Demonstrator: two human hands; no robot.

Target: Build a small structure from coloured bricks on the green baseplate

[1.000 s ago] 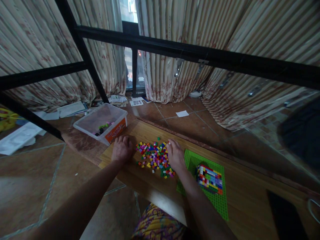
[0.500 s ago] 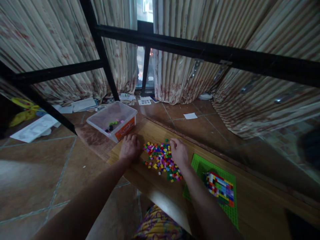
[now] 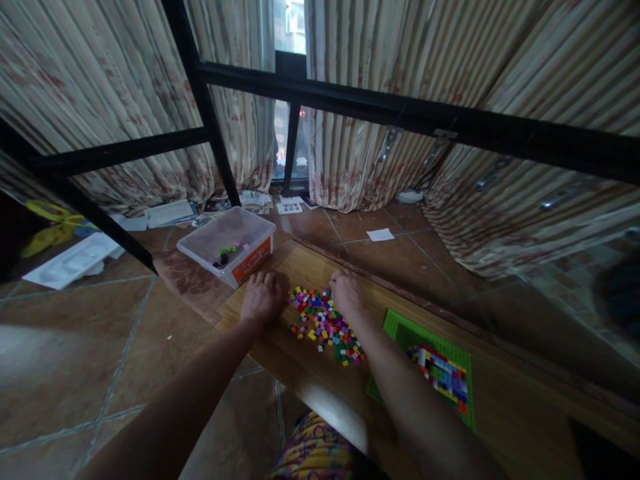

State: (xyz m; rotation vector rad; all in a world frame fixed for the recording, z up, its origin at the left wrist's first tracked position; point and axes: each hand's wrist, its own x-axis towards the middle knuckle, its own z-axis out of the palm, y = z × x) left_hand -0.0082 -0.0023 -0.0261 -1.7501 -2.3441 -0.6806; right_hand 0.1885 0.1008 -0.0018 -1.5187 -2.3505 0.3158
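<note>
A heap of small coloured bricks (image 3: 324, 321) lies on a low wooden table (image 3: 300, 263). My left hand (image 3: 261, 298) rests flat on the wood at the heap's left edge, fingers curled, nothing visibly in it. My right hand (image 3: 345, 291) sits at the far right edge of the heap with its fingers bent down onto the bricks; whether it pinches one is hidden. To the right lies a green baseplate (image 3: 400, 327) carrying a multicoloured brick block (image 3: 442, 375).
A clear plastic tub (image 3: 227, 243) with an orange label and a few bricks inside stands on the floor beyond the table's left corner. Black metal bars (image 3: 350, 100) cross overhead. Papers (image 3: 75, 257) lie on the tiled floor by the curtains.
My right hand has shifted toward the far edge of the brick heap. The left hand stays put. The view has swung slightly left and down.
</note>
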